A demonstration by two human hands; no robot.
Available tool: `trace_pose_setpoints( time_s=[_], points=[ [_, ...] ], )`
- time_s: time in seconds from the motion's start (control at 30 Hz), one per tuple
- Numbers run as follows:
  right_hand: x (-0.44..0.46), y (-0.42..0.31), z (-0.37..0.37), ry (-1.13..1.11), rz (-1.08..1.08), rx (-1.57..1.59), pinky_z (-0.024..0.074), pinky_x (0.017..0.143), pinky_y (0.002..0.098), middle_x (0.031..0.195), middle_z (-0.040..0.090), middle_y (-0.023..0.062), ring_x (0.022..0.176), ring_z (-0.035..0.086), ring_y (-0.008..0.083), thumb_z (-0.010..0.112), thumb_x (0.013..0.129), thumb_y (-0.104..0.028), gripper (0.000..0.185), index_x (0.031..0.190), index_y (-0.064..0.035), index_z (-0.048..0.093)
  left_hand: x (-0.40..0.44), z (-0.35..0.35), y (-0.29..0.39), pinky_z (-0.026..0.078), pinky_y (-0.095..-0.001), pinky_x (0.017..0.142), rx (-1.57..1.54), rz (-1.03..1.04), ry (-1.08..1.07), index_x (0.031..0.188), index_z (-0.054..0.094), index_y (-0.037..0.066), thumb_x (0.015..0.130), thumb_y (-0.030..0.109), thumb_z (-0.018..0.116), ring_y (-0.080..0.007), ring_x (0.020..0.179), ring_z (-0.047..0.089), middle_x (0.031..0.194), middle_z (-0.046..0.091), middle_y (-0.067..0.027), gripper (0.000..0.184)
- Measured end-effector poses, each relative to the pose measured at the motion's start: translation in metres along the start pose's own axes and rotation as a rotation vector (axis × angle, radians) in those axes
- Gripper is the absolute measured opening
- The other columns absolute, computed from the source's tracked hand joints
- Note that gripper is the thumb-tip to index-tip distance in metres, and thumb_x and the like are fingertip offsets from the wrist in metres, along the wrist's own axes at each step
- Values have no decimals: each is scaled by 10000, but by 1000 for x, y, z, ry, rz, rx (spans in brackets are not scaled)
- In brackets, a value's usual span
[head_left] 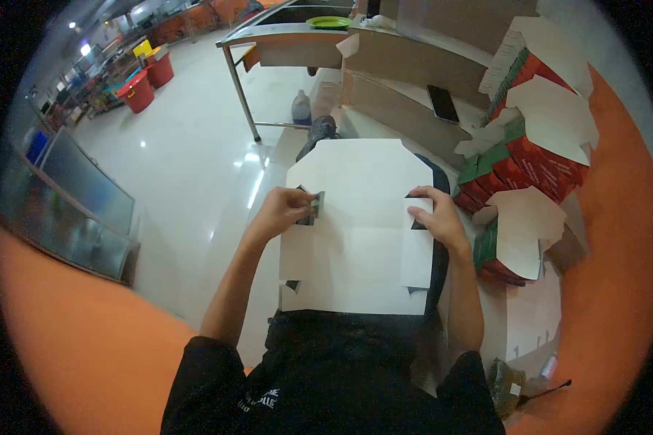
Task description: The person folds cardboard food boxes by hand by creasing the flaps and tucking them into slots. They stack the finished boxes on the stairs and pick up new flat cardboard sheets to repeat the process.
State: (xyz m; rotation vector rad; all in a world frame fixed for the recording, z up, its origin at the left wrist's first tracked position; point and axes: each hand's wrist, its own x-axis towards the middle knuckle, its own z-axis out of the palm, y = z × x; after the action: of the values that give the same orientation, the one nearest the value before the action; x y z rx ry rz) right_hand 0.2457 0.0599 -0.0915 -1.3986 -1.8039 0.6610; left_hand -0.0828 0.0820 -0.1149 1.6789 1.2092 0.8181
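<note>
A flat cardboard box blank (359,239), white side up, lies across my lap, with cut corners at its far end. At its left edge my left hand (283,210) pinches a small flap, which stands raised and shows a greenish side; a dark gap lies beside it. On the right, a long white side strip (417,257) is folded inward over the blank. My right hand (439,217) grips that strip by its upper part, thumb on top and fingers at the outer edge. Smaller slots show near the blank's close corners.
Red and green folded boxes (537,156) are stacked to my right, with another box (511,250) closer. A black phone (442,104) lies on a cardboard-lined shelf ahead. A metal-legged table (243,94) bears a green plate (329,22). Red tubs (136,92) stand far left.
</note>
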Motion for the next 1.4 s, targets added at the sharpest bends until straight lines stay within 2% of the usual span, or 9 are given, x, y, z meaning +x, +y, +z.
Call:
trace_pose_setpoints(
  time_s=[0.13, 0.27, 0.43, 0.5, 0.7, 0.8, 0.97, 1.17, 1.4],
  points=[
    [-2, -1, -2, -37, 30, 66, 440, 836, 288, 924, 649, 123, 905, 607, 199, 658, 700, -86, 274, 952, 12, 613, 14, 13, 11, 468, -266, 602, 282, 4, 23, 843, 619, -45, 733, 7, 670, -109, 679, 588, 734, 640, -90, 132],
    [1, -11, -3, -59, 69, 21, 437, 740, 245, 906, 612, 61, 835, 548, 127, 612, 722, -53, 247, 961, 5, 599, 23, 29, 13, 470, -367, 607, 390, 40, 87, 742, 585, 7, 613, 60, 691, -298, 671, 599, 692, 609, -128, 175],
    [6, -4, 3, -48, -89, -141, 474, 741, 275, 952, 619, 91, 852, 570, 151, 607, 734, -37, 239, 967, 14, 590, 21, 35, 10, 461, -408, 629, 604, 140, 175, 720, 557, -3, 658, 50, 656, -347, 675, 577, 723, 592, -181, 128],
    [6, 3, 6, -105, 96, 48, 497, 683, 270, 976, 603, 80, 844, 569, 147, 600, 748, -23, 226, 971, 12, 588, 18, 39, 11, 460, -423, 642, 753, 264, 187, 727, 561, -1, 663, 45, 641, -354, 686, 577, 751, 595, -194, 113],
    [-7, 7, 9, -93, 265, 369, 510, 673, 246, 1009, 572, 109, 828, 571, 130, 593, 801, -13, 394, 1179, -14, 482, -20, 17, 61, 487, -334, 577, 168, -135, 242, 778, 572, -48, 830, 197, 601, -209, 616, 615, 695, 619, -135, 252],
    [-16, 8, 9, -41, 233, 635, 487, 735, 229, 1008, 581, 112, 839, 574, 124, 593, 807, -13, 398, 1189, -6, 480, -21, 14, 47, 480, -280, 554, 362, -139, 182, 801, 575, -72, 856, 249, 591, -126, 607, 590, 686, 609, -104, 326],
    [-29, 15, 13, 80, 323, 713, 463, 796, 244, 1029, 599, 116, 926, 575, 143, 603, 826, -73, 378, 1169, 33, 485, -11, -10, 11, 523, -289, 688, -151, -237, 23, 1026, 567, -98, 844, 176, 573, -168, 760, 616, 907, 616, -116, 329],
    [-38, 35, 29, 154, 343, 791, 453, 822, 253, 1051, 594, 94, 930, 572, 136, 596, 844, -95, 353, 1147, 55, 496, -4, -11, -64, 489, -261, 653, -661, -315, -70, 1079, 549, -46, 871, 231, 553, -147, 735, 593, 877, 612, -83, 347],
    [-69, 24, 33, 311, 286, 359, 488, 716, 269, 971, 617, 120, 835, 593, 157, 606, 817, -82, 333, 1121, 30, 524, -31, 2, -38, 463, -277, 679, -433, -370, 217, 1103, 535, -32, 844, 285, 607, -157, 762, 583, 897, 613, -99, 416]
  ],
)
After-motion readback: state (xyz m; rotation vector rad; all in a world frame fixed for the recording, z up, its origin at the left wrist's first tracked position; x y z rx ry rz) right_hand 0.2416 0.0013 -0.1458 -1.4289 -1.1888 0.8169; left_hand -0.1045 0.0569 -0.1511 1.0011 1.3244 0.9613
